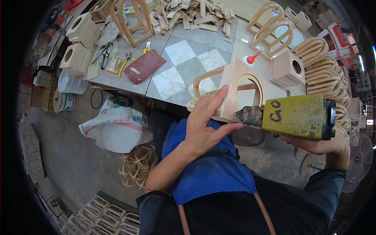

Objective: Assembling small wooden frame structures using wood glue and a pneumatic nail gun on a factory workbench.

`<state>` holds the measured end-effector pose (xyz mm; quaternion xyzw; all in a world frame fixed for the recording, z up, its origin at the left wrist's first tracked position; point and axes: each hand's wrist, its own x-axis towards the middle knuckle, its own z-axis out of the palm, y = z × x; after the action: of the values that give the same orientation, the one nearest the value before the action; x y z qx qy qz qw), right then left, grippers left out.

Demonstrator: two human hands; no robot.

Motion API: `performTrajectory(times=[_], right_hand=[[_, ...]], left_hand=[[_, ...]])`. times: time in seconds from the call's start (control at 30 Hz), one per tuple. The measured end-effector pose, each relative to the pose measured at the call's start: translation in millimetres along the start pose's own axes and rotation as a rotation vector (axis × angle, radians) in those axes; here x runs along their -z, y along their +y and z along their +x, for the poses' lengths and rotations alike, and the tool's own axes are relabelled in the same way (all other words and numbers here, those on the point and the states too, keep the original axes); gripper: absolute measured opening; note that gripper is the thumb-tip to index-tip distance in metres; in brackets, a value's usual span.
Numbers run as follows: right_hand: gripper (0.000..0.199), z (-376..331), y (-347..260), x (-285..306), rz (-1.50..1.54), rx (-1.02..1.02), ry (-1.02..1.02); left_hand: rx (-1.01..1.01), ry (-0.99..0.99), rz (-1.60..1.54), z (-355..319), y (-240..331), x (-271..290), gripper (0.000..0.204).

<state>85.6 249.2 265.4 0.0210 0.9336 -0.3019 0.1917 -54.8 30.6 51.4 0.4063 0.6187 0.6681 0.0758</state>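
Wooden frame [232, 79] with round-holed panel: right of centre, at the near edge of the tiled surface [181, 64]. Left hand [201, 127] has hold of its lower-left side, thumb and forefinger spread wide. Right hand [309, 145] under a worn yellow nail gun [293, 117], supporting it; fingers mostly hidden, closure hard to read. Gun's dark nose at the panel's lower edge, close below the hole. White bottle [251, 58] with red tip just beyond. Upper left: maroon pad [145, 67], yellow-handled pliers [124, 66]. Loose wood offcuts [192, 17], top centre.
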Motion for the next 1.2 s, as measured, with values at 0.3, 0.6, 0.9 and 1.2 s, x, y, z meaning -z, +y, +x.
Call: performTrajectory(times=[0.3, 0.6, 0.9, 1.2], right_hand=[[0.037, 8, 3, 0, -0.156, 0.099, 0.014], [0.037, 6, 12, -3, -0.303, 0.160, 0.055], [0.039, 5, 14, -4, -0.257, 0.126, 0.023], [0.039, 1, 21, -10, -0.519, 0.276, 0.021]], left_hand=[[-0.065, 0.038, -0.003, 4, -2, -4, 0.090], [-0.092, 0.046, 0.008, 5, -1, -3, 0.090], [-0.077, 0.044, -0.007, 3, -3, -3, 0.090], [-0.080, 0.039, -0.016, 4, -5, -3, 0.090]])
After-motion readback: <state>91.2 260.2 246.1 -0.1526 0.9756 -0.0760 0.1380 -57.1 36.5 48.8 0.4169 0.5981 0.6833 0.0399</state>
